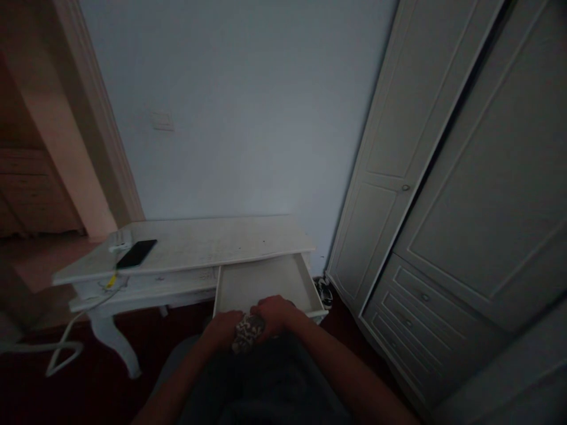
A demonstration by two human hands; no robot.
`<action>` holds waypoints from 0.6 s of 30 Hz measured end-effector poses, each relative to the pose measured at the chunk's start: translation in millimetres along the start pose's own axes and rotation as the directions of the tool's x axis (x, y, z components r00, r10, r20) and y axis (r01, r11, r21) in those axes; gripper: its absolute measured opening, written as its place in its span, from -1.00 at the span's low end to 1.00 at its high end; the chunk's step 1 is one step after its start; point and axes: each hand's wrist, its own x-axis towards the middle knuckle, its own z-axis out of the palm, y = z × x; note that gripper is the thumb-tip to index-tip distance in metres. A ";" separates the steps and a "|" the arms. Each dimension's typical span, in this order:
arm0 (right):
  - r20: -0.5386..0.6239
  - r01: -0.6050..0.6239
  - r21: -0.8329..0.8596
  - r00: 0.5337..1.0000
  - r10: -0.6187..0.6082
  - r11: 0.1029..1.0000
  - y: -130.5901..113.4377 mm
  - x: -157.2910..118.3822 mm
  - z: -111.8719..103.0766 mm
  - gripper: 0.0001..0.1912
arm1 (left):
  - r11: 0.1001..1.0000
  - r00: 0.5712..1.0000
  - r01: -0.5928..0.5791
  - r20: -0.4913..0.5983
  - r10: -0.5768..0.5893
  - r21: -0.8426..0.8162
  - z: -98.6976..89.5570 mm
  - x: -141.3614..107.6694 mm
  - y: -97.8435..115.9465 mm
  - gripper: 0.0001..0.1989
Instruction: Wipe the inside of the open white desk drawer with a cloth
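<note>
Both of my hands are close together at the front edge of a pulled-out white drawer. Between them is a patterned cloth, bunched up, in dark and light tones. My left hand is closed on its left side. On the right side, my right hand is closed on the same cloth, with the fingers bent over it. The inside of the drawer shows a bare bottom behind my hands. The drawer belongs to a white desk against the wall.
A black phone lies on the desk's left part, beside a white charger with a cable hanging down. Dark shoes stand on the floor right of the drawer. A tall wardrobe fills the right side.
</note>
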 end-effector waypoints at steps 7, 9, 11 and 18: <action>-0.083 0.004 0.202 0.996 0.013 0.979 25.4 -13.1 1.2 -0.40 | 0.999 1.000 -0.022 -0.001 0.022 0.028 -2.4 -3.2 2.5 -0.63; -0.072 -0.075 0.256 0.993 0.096 0.964 47.7 -35.8 1.1 -0.40 | 0.999 0.999 -0.038 -0.005 0.038 0.037 -2.3 -3.0 4.4 -0.56; -0.045 -0.160 0.282 0.983 0.180 0.946 69.6 -60.4 0.2 -0.47 | 0.998 0.999 -0.052 -0.014 0.052 0.036 -2.1 -3.1 5.6 -0.48; -0.076 -0.233 0.211 0.964 0.254 0.949 70.4 -79.1 2.6 -0.43 | 0.999 0.999 -0.042 -0.030 0.042 0.001 -1.2 -2.9 6.7 -0.43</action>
